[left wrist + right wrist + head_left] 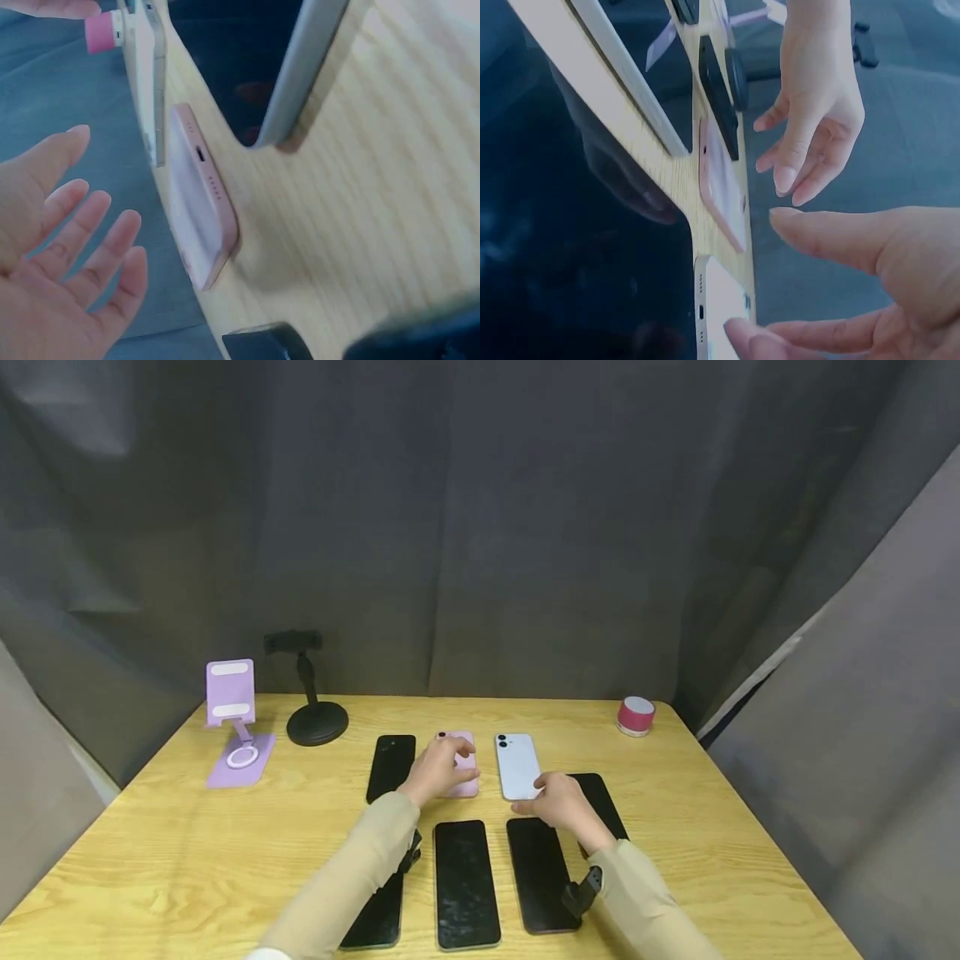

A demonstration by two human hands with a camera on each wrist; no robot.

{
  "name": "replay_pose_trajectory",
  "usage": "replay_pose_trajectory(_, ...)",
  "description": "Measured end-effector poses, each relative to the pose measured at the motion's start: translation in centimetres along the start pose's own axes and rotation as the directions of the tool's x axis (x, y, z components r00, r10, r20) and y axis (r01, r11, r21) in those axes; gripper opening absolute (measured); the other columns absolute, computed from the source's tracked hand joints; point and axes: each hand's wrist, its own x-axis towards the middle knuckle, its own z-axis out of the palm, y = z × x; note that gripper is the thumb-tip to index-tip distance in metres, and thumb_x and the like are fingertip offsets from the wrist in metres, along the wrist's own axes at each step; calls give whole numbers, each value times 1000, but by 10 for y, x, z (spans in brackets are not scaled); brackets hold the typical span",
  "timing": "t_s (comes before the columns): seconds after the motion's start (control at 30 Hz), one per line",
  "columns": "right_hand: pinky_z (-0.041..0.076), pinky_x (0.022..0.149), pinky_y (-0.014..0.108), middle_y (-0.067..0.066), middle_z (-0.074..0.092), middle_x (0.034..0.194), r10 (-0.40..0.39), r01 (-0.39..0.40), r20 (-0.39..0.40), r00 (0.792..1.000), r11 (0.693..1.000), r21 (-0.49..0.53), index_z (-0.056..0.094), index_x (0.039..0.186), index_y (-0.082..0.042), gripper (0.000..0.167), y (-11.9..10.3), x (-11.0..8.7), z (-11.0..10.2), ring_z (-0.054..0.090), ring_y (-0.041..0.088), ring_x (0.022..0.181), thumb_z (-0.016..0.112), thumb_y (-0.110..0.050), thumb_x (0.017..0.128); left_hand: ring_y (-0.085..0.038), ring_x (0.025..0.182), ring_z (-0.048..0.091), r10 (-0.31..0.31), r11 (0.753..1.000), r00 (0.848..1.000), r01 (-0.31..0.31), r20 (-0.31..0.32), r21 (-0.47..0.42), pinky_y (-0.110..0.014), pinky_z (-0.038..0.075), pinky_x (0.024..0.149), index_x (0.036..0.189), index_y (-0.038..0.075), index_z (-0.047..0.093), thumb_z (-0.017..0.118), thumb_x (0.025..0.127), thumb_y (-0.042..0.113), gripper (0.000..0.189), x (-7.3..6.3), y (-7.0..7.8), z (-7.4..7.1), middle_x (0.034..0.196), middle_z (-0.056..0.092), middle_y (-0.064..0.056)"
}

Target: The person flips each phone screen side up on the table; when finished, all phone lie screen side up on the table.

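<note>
A pink phone (465, 789) lies back side up near the middle of the table, with my left hand (437, 770) above it. In the left wrist view, that hand (71, 259) has its fingers spread and loosely bent, apart from the pink phone (199, 202). A white phone (517, 766) lies to its right, also back side up. My right hand (562, 803) hovers by the white phone's near right corner. Seen from the right wrist, thumb and fingers stand well apart, fingertips overlapping the white phone (718, 304). Neither hand holds anything.
Black phones lie around: one at the back left (390, 767), three in the front row, including the middle one (467, 885), and one (600, 802) under the right forearm. A purple stand (231, 693), a black stand (317, 722) and a pink-red cylinder (636, 717) stand farther back.
</note>
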Motion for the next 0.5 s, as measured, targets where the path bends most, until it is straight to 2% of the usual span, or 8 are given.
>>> replay_pose_trajectory(0.13, 50, 64, 35, 20, 66, 100, 33, -33, -8, 999, 999, 41, 60, 113, 12, 61, 4, 10, 2, 57, 24, 78, 84, -26, 71, -27, 93, 65, 17, 999, 1000, -18, -6, -42, -40, 54, 82, 113, 2, 66, 74, 85, 17, 33, 10, -4, 9, 109, 68, -12)
replay_pose_trajectory(0.3, 41, 57, 30, 12, 58, 82, 89, -86, -29, 996, 993, 87, 60, 100, 8, 50, 12, 18, 8, 50, 23, 69, 85, -25, 71, -32, 101, 63, 47, 986, 999, -46, 3, -159, -42, 52, 90, 117, -5, 62, 69, 87, 7, 33, 24, -7, 19, 113, 66, -19)
replay_pose_trajectory(0.4, 36, 54, 29, 9, 52, 75, 111, -108, -35, 993, 991, 73, 57, 92, 5, 46, 16, 22, 11, 46, 22, 64, 84, -27, 72, -35, 107, 62, 19, 969, 999, -11, 27, -248, -43, 52, 93, 121, -6, 59, 66, 89, 4, 34, 31, -6, 26, 117, 63, -22)
replay_pose_trajectory(0.5, 35, 53, 28, 9, 49, 73, 122, -119, -33, 992, 991, 64, 56, 89, 4, 45, 16, 28, 16, 46, 21, 63, 82, -29, 74, -37, 114, 58, -34, 946, 998, 49, 54, -319, -44, 50, 97, 127, -6, 54, 63, 91, 5, 38, 35, -7, 30, 124, 59, -23)
